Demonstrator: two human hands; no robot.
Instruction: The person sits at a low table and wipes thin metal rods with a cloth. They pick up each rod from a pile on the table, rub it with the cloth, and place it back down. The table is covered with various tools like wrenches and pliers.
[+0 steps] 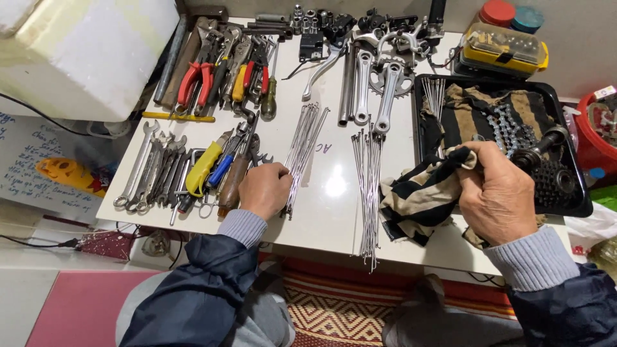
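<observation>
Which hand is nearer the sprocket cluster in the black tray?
Right. The right hand grips the rag beside the sprocket cluster; the left hand rests far across the table on spokes.

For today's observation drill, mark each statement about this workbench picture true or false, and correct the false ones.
1. The right hand grips a striped rag. True.
2. The left hand rests on the chain. False: it rests at a bundle of spokes; the chain lies in the black tray.
3. The wrenches lie left of the left hand. True.
4. The crank arms lie in the tray. False: they lie on the white table.
</observation>
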